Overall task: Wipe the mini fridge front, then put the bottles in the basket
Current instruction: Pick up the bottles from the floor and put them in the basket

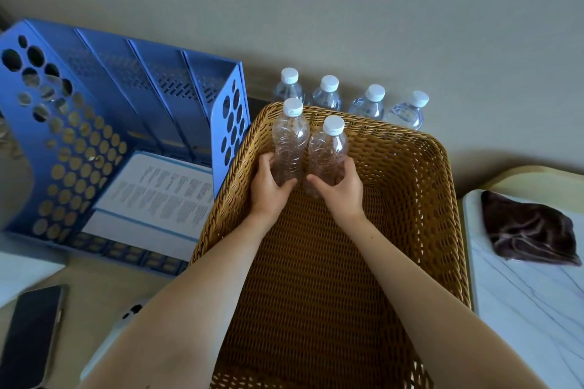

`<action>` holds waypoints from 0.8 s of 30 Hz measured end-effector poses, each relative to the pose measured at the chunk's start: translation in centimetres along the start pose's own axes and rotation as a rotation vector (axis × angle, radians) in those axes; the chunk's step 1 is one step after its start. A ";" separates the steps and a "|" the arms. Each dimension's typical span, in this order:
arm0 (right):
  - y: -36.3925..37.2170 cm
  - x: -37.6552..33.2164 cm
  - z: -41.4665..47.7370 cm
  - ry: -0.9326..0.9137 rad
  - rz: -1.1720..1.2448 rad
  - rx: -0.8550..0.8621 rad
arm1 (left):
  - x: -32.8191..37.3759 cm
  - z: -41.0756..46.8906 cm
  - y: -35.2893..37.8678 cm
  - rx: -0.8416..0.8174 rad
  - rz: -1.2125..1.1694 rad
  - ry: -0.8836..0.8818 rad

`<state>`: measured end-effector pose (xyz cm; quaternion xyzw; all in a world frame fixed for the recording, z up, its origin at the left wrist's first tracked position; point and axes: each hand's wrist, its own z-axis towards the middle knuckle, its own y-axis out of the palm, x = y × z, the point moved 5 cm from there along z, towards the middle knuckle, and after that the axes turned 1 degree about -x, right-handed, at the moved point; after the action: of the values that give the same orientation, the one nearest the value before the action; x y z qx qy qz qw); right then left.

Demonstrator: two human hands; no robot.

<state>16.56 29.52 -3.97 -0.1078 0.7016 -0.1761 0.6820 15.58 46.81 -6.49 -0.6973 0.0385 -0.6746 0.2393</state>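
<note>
A large woven wicker basket (423,199) fills the middle of the head view. Inside its far end stand two clear plastic bottles with white caps. My left hand (268,189) grips the left bottle (289,139) near its base. My right hand (343,189) grips the right bottle (328,148) the same way. Both bottles are upright, side by side. Behind the basket, against the wall, several more clear white-capped bottles (368,103) stand in a row. A dark brown cloth (527,230) lies crumpled on a white surface at the right. No mini fridge front is visible.
A blue perforated file organiser (94,123) stands left of the basket with a printed sheet (158,196) in it. A dark phone (28,335) lies at the lower left. The white marbled top (521,309) borders the basket on the right. A plain wall runs behind.
</note>
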 end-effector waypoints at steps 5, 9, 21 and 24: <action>-0.3 0.3 -0.1 0.010 -0.009 0.011 | 0.0 -0.3 -0.1 0.007 0.021 -0.018; -0.4 0.3 -0.2 0.015 -0.017 0.001 | 0.2 -0.3 -0.1 0.004 0.028 -0.044; -0.7 -0.4 -0.8 0.036 -0.030 -0.011 | 1.2 -0.7 -0.4 0.001 0.047 -0.084; -1.1 -1.0 -1.3 0.044 -0.031 -0.019 | 1.7 -1.3 -0.9 0.013 0.059 -0.101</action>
<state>15.20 29.06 -2.66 -0.1213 0.7164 -0.1824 0.6624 14.29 46.58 -4.60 -0.7272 0.0426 -0.6315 0.2655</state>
